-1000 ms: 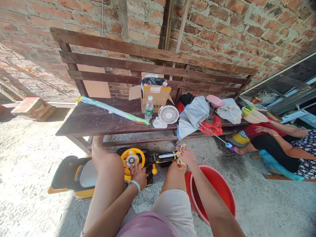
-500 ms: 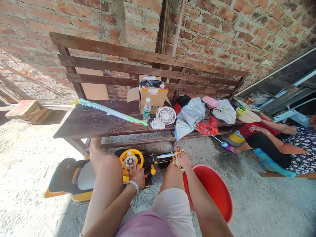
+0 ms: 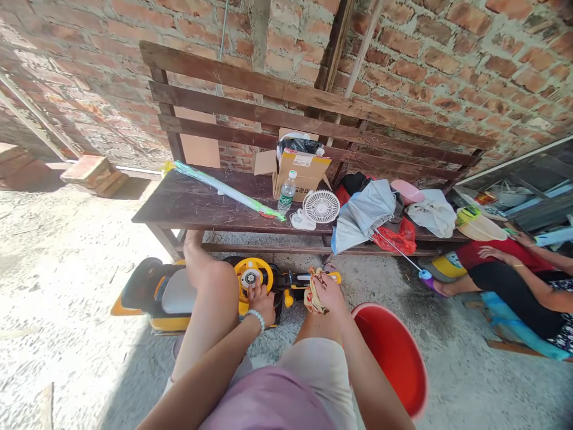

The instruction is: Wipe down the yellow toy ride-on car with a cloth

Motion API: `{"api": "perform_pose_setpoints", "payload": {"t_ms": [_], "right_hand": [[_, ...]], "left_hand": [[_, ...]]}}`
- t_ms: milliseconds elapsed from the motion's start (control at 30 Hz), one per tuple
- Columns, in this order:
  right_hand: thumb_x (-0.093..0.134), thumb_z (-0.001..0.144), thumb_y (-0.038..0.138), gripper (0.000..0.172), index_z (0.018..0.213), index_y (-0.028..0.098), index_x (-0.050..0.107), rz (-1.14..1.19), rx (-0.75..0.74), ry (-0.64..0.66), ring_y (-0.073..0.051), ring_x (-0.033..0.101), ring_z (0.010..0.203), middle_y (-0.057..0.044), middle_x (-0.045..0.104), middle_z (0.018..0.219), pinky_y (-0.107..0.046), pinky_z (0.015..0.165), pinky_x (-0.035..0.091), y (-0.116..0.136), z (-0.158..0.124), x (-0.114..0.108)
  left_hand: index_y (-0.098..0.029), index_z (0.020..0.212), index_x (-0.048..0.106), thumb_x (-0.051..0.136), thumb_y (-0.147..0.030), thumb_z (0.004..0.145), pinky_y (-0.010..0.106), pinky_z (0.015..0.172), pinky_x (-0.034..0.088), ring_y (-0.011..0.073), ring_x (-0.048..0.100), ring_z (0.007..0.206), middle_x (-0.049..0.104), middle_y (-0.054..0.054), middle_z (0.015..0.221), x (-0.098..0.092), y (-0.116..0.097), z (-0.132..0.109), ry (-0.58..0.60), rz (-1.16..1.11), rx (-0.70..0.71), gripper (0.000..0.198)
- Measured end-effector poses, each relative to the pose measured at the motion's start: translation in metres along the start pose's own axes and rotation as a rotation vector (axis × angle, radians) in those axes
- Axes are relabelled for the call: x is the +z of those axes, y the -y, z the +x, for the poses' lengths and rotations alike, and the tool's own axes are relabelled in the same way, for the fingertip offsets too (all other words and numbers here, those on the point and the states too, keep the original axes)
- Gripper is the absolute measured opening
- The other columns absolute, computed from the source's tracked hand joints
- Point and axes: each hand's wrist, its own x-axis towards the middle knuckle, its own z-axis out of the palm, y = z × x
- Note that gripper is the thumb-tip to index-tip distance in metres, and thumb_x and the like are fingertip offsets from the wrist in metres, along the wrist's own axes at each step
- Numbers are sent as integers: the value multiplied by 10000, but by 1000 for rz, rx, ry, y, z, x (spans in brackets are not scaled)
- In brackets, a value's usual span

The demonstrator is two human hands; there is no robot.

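A yellow and black ride-on toy car (image 3: 174,294) stands on the concrete in front of me, partly hidden by my left leg. My left hand (image 3: 262,303), with a pale bead bracelet at the wrist, rests on its yellow steering wheel (image 3: 270,273); the fingers stretch across the rim towards the round hub. My right hand (image 3: 330,294) is closed around a crumpled, patterned beige and red cloth (image 3: 314,297). This cloth is at the toy's front end, above my right knee. Part of the front is hidden behind the hand and cloth.
A red basin (image 3: 396,358) stands beside my right leg. Behind the toy, a dark wooden bench (image 3: 201,206) carries a cardboard box (image 3: 293,176), a water bottle (image 3: 287,192), a white fan (image 3: 321,206) and a silver umbrella (image 3: 364,209). Another person (image 3: 505,280) sits at right.
My right hand has drawn the cloth back from the toy's front, baring its yellow tip. My left hand stays on the steering wheel. The whole view has shifted, with the bench appearing further right.
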Motion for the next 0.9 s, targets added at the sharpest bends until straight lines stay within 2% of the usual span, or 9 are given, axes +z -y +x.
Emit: {"api": "perform_pose_setpoints", "payload": {"t_ms": [100,200,267,400,467,667,767,900], "right_hand": [[428,1103,466,350,1107,241,696,-22,-119,1,-216,687,1055,-81,702,1181,-283,909,492,50,2,15],[472,1095,453,330,1204,242,702,-101,-69,42,-203,692,1013,-89,677,1241,-260,821,473,83,6,27],[459,1102,440,334,1192,239,711,-98,-5,65,-198,697,1011,-86,692,1222,-246,789,463,90,10,29],[422,1114,467,394,1069,224,729,-15,68,146,-212,712,1025,-78,755,1090,-239,768,461,84,26,22],[414,1115,458,408,1046,223,739,-22,86,178,-219,723,1035,-84,777,1093,-243,781,469,79,32,19],[420,1109,391,392,1297,217,717,-85,157,120,-246,719,1173,-123,769,1304,-293,910,512,41,20,19],[419,1101,418,404,1260,216,730,-45,93,95,-248,720,1159,-117,778,1261,-306,956,517,25,15,10],[391,1102,443,427,1274,222,713,-79,45,33,-252,705,1170,-121,750,1269,-309,975,515,39,23,-1]], "left_hand": [[-144,1439,691,597,-286,854,650,1356,-11,421,1,1706,461,233,1650,1,2,0,4,-10,16,609],[-116,1441,685,592,-297,868,631,1364,-14,409,7,1708,446,242,1659,-1,2,-1,15,-16,22,608],[-107,1442,680,575,-292,879,623,1368,-17,400,10,1708,450,239,1656,-5,1,-3,23,-20,16,601],[-85,1461,660,539,-273,897,624,1368,-30,403,-15,1707,437,250,1667,-11,-3,-7,50,-38,20,607],[-76,1463,658,544,-264,888,633,1364,-40,410,-22,1706,426,260,1673,-12,-3,-8,48,-55,24,616],[-108,1407,703,563,-250,866,642,1366,-12,421,-14,1705,452,248,1654,-8,0,-6,46,-66,24,576],[-106,1388,712,572,-259,863,640,1364,-10,425,0,1705,453,256,1648,-6,-1,-5,34,-57,22,564],[-119,1396,709,576,-292,878,636,1360,-29,414,6,1706,461,251,1639,-3,-5,-2,19,-52,-13,562]]}}
